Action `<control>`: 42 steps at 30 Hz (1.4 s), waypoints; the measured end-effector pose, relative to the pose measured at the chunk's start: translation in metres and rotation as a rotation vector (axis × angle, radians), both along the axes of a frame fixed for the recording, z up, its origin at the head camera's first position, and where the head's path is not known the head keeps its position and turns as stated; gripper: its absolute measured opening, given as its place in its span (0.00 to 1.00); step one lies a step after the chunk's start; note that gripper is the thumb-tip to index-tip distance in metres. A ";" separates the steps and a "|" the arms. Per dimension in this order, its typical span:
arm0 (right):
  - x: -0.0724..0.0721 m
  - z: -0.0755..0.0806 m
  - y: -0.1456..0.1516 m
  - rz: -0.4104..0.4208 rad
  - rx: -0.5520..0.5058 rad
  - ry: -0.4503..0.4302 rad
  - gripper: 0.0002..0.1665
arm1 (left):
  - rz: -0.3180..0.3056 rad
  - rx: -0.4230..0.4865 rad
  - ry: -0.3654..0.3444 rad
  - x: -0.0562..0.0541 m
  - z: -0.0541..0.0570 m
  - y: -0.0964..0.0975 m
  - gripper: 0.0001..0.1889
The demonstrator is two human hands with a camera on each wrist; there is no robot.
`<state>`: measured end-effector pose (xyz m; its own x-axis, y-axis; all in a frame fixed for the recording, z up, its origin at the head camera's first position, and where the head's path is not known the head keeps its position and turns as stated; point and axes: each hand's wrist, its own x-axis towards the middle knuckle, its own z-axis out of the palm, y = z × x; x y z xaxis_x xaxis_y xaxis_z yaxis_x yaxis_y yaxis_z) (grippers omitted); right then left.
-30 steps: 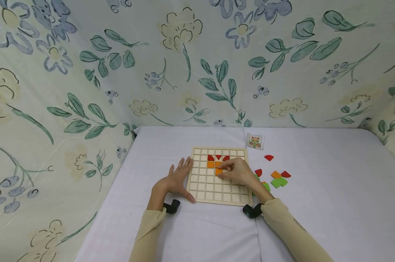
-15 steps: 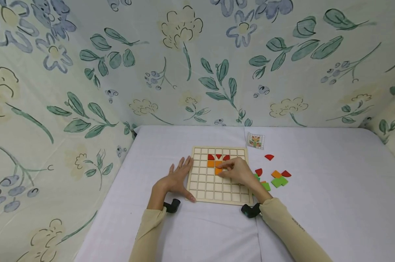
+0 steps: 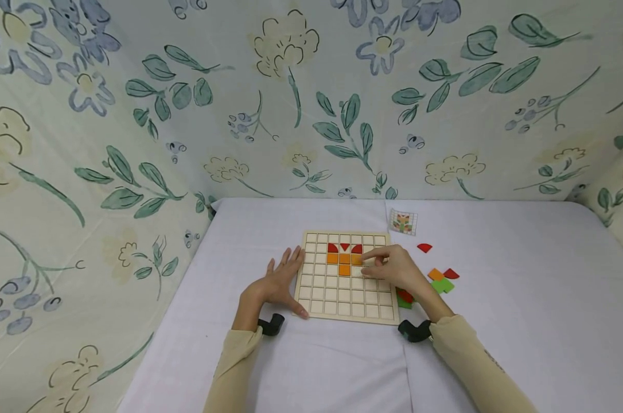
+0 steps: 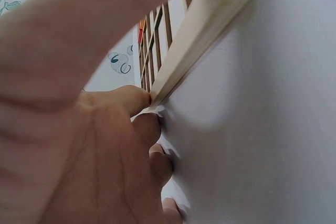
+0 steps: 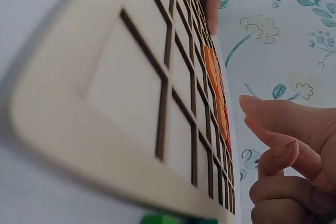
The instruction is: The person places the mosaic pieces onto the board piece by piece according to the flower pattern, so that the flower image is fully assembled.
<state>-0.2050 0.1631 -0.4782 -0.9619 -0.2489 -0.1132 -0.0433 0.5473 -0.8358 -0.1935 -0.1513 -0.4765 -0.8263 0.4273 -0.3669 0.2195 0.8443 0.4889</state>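
A wooden grid board [image 3: 322, 292] lies on the table. My left hand [image 3: 275, 284] is spread along its left side, fingertips at the edge and thumb at the near-left corner. Red pieces [image 3: 333, 248] sit in one row. Below them come three orange square tiles [image 3: 345, 258] side by side, with a single orange tile [image 3: 345, 270] under the middle one. My right hand [image 3: 394, 267] hovers at the right of these, index fingertip right at the rightmost orange tile. In the right wrist view its thumb and index finger [image 5: 286, 119] show nothing between them, other fingers curled.
To the right of the board lie loose pieces: a red quarter-round [image 3: 424, 248], green squares [image 3: 442, 285], an orange square [image 3: 435, 274] and others partly under my right forearm. A small pattern card [image 3: 402, 222] lies behind the board's far-right corner. Floral cloth [image 3: 311, 143] hangs behind the table.
My right hand has shifted to the right, off the lower orange tile. The rightmost orange tile, hidden before by the fingers, now shows. My left hand has stayed in place.
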 end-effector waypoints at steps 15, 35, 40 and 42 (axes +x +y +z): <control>0.008 0.008 0.078 -0.141 0.110 -0.029 0.22 | 0.020 0.009 -0.009 0.001 0.000 0.001 0.81; 0.014 0.000 0.103 0.029 0.060 -0.105 0.23 | 0.010 0.011 -0.007 0.002 -0.001 -0.002 0.81; 0.015 -0.002 0.097 0.103 -0.002 -0.135 0.23 | 0.006 0.019 -0.007 0.000 -0.001 -0.001 0.81; 0.015 -0.004 0.096 0.113 -0.003 -0.143 0.23 | 0.004 0.019 -0.010 0.000 0.000 0.000 0.81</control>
